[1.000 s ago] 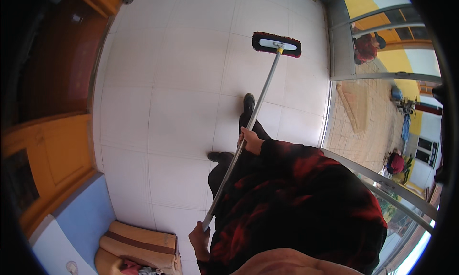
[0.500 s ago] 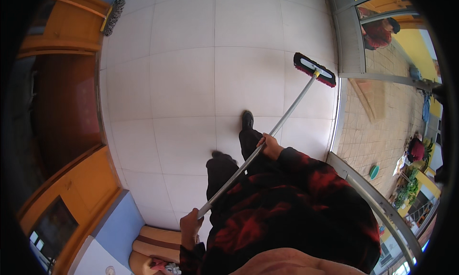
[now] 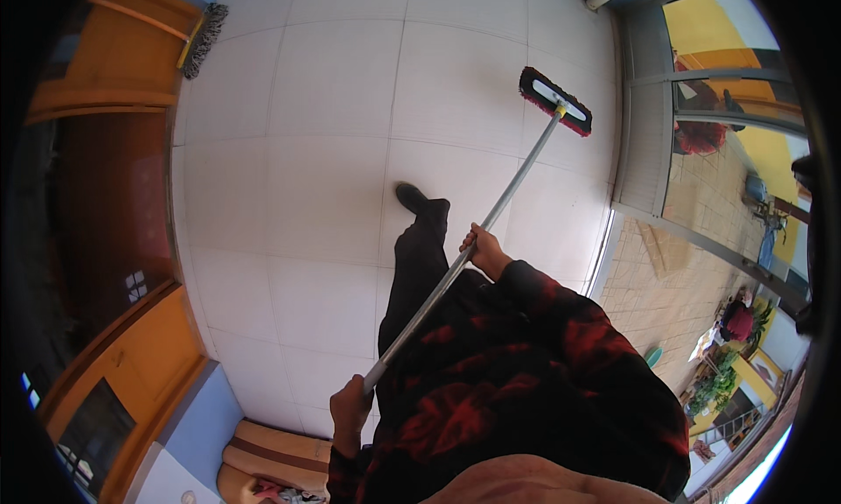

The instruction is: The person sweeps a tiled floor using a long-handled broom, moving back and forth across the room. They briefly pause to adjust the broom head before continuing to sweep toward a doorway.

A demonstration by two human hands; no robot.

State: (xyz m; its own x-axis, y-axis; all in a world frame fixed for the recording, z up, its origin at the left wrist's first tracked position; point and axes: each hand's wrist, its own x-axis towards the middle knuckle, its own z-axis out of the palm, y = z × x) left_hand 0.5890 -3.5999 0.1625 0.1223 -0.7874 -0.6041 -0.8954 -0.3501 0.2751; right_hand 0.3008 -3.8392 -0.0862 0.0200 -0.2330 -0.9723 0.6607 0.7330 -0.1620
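Observation:
A mop (image 3: 517, 176) with a long metal handle runs slantwise across the view. Its flat head (image 3: 555, 101), black with a dark red fringe and a white plate, lies on the pale tiled floor at the far right. My left hand (image 3: 350, 405) is wrapped round the handle's near end. Farther up the handle, my right hand (image 3: 485, 250) grips it too, fingers curled around the pole. Below the handle are my dark trousers and one black shoe (image 3: 409, 197), which is on the floor left of the pole.
Glass panels in a metal frame (image 3: 648, 184) line the right side, with a paved yard beyond. Orange wooden doors (image 3: 131, 338) stand at the left. Another mop head (image 3: 207, 40), grey and stringy, lies at the far left. A brown sofa (image 3: 263, 456) sits at lower left.
I have stepped forward, and the floor and glass panels have shifted down in view. The mop head lies nearer the corner of the glass wall. Both hands keep their hold.

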